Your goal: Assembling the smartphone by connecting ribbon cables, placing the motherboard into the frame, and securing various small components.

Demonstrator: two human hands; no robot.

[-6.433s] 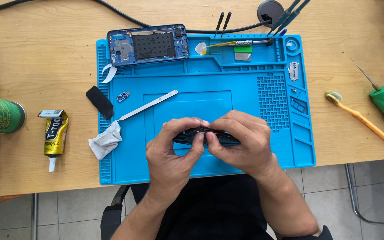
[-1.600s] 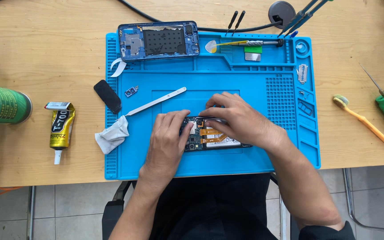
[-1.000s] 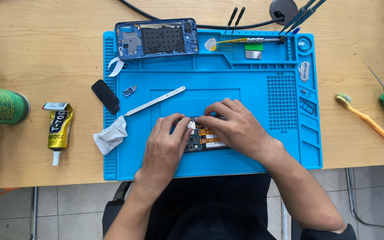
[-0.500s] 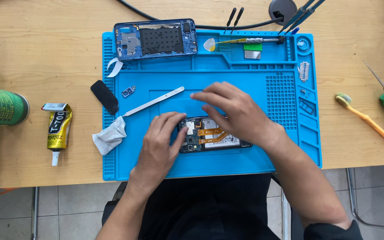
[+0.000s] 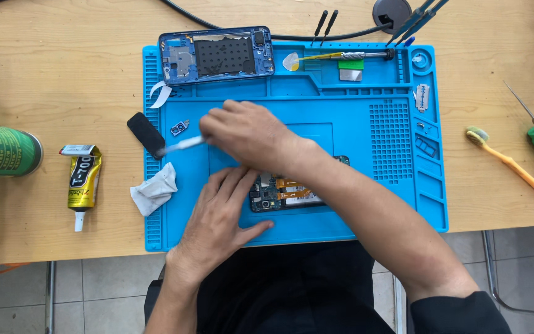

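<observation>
Lying under right-hand fingers [image 5: 220, 120], spudger [image 5: 180, 146] points left; left hand [image 5: 220, 213] steadies phone [image 5: 285, 193].

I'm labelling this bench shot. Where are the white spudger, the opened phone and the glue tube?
white spudger [image 5: 183, 145], head view, on its bare blade left of the right hand.
opened phone [image 5: 285, 193], head view, on its exposed boards.
glue tube [image 5: 84, 179], head view, on its yellow body.

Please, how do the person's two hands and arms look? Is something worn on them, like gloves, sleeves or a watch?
Both hands are bare: no gloves, and no rings or watch that I can see. The left hand and its forearm are uncovered down to the picture's lower edge. The right hand also has a bare forearm; a dark sleeve, pushed up, begins near the elbow.
</observation>
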